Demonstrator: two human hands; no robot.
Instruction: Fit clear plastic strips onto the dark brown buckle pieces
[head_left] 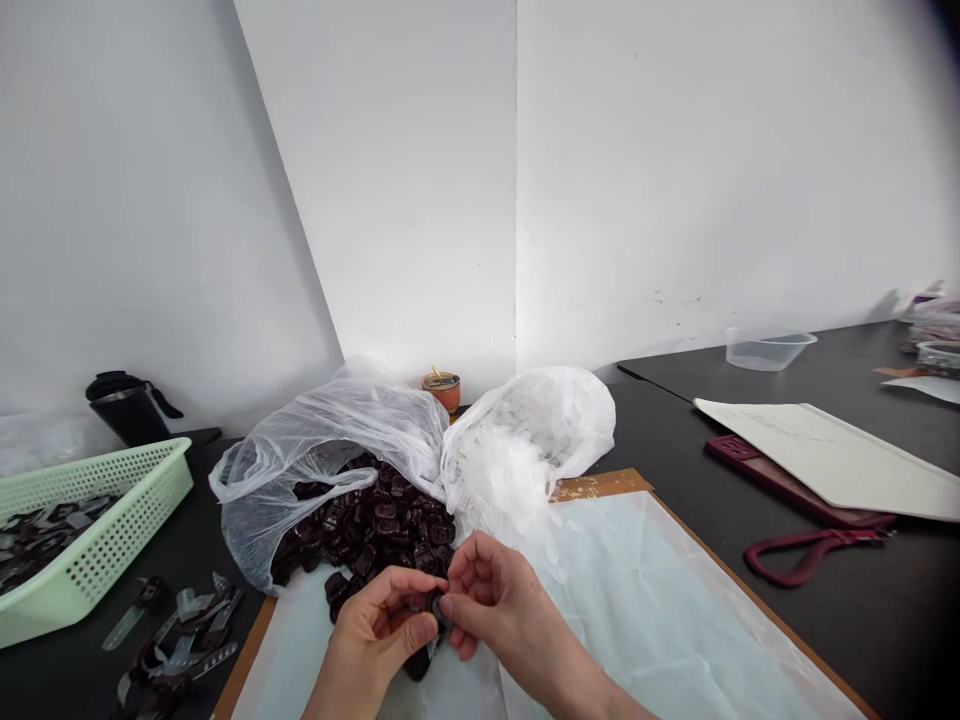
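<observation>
My left hand (386, 635) and my right hand (499, 605) meet over the covered board, thumbs and fingers closed in a pinch. Between them is a small dark brown plastic buckle (434, 602), mostly hidden by the fingertips; a greyish bit shows beside it. Another dark piece (418, 665) is visible just below my left thumb. Right behind my hands, a heap of dark brown buckles (386, 515) spills from a clear plastic bag (262, 490). To its right, a second bag (581, 420) spills translucent strips (502, 475) onto the pale sheet (637, 590).
At left stand a pale green basket (127, 530) of dark and translucent pieces and a black tumbler (131, 410). Loose straps with buckles (184, 640) lie nearby. An orange pot (442, 390) is behind the bags. A notebook (832, 450), maroon phone case (795, 485) and clear bowl (769, 350) lie right.
</observation>
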